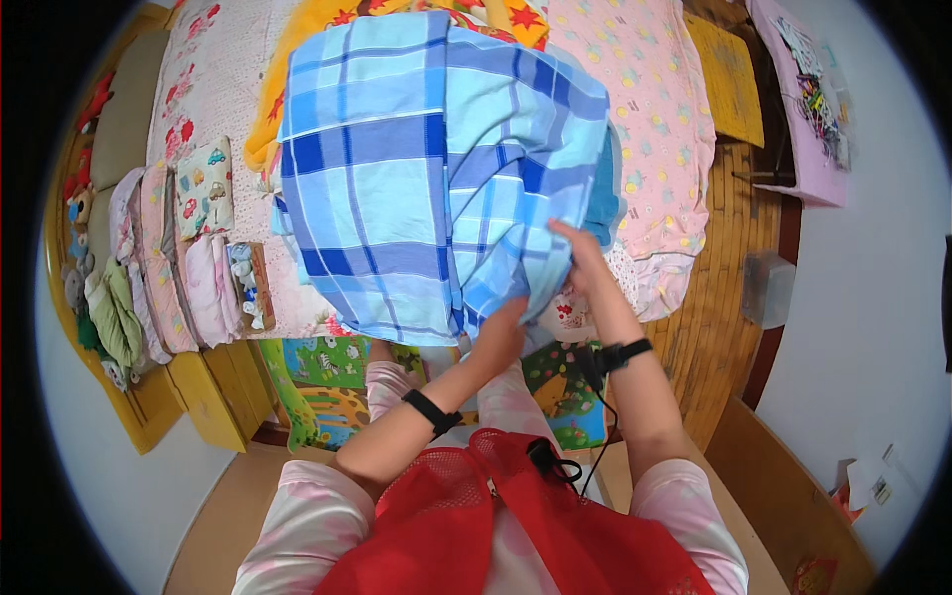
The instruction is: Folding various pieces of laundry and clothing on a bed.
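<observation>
A large blue plaid cloth lies spread over the bed in front of me. Its left part is fairly smooth, while the right part is creased and bunched. My left hand grips the cloth's near edge, its fingers partly hidden in the folds. At the right edge, my right hand pinches the cloth with the thumb on top and the other fingers mostly out of sight. A teal cloth shows from beneath the plaid one on the right. Behind it lies an orange patterned blanket.
Pink printed bedding covers the bed's right side. At the left are folded bedding, a car-print pillow and a small box of soft toys. A colourful play mat lies below. A clear plastic bin stands by the right wall.
</observation>
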The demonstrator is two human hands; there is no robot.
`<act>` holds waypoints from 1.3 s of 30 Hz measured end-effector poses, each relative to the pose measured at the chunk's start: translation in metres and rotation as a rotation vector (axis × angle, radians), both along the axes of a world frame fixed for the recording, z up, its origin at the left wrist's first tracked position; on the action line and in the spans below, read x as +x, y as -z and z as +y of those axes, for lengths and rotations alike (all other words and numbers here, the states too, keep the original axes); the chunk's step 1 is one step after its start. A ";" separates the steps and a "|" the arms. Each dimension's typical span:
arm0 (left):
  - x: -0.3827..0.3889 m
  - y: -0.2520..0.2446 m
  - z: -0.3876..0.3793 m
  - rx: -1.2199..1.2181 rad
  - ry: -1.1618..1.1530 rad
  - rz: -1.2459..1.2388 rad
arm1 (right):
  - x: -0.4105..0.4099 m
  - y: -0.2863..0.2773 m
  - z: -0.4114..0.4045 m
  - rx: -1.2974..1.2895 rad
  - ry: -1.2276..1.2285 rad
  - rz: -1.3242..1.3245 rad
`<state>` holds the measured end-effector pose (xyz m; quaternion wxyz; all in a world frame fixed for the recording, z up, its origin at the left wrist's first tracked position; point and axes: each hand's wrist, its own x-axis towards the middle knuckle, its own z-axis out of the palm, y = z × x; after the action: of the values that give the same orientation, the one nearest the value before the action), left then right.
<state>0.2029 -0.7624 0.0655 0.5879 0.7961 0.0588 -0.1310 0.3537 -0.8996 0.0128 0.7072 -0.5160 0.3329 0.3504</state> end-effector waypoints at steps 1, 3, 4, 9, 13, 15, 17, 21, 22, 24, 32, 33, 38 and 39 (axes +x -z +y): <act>-0.002 -0.009 0.002 0.012 -0.013 0.003 | 0.020 0.008 -0.005 0.154 0.067 0.046; -0.007 -0.027 0.003 -0.151 0.140 0.114 | 0.058 0.025 -0.011 0.203 0.155 0.174; -0.009 -0.037 0.003 -0.187 0.102 0.074 | 0.076 0.031 -0.013 0.238 0.132 0.167; -0.007 -0.061 0.030 -0.381 0.025 0.100 | 0.135 -0.004 0.012 -0.009 0.178 -0.036; -0.039 -0.053 0.084 -0.642 -0.175 0.232 | 0.148 -0.087 0.098 -0.226 -0.088 -0.771; -0.073 -0.040 0.125 -0.490 -0.428 0.242 | 0.145 -0.115 0.169 -0.296 -0.317 -1.016; -0.110 -0.020 0.157 -0.718 -0.959 0.423 | 0.124 -0.121 0.251 -0.237 -0.500 -1.235; -0.157 0.053 0.247 -0.753 -1.158 0.527 | 0.067 -0.100 0.364 -0.378 -1.017 -1.325; -0.164 0.071 0.259 -0.766 -1.175 0.454 | 0.054 -0.092 0.371 -0.432 -1.103 -1.352; -0.174 0.098 0.275 -0.784 -1.202 0.385 | 0.026 -0.074 0.372 -0.493 -1.198 -1.380; -0.126 0.150 0.278 0.443 -0.955 0.205 | -0.046 -0.035 0.238 -0.592 -0.936 -1.513; -0.122 0.150 0.281 0.697 -0.958 0.037 | -0.055 -0.030 0.216 -0.641 -0.927 -1.437; -0.129 0.143 0.306 0.083 -0.770 0.393 | -0.116 0.021 0.151 -0.688 -0.627 -0.872; -0.131 0.142 0.310 0.045 -0.593 0.535 | -0.124 0.032 0.145 -0.636 -0.679 -0.723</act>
<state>0.0715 -0.4524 -0.0761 0.5466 0.6950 0.4400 -0.1569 0.2296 -0.7548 -0.0190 0.4345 -0.8672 -0.0248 0.2420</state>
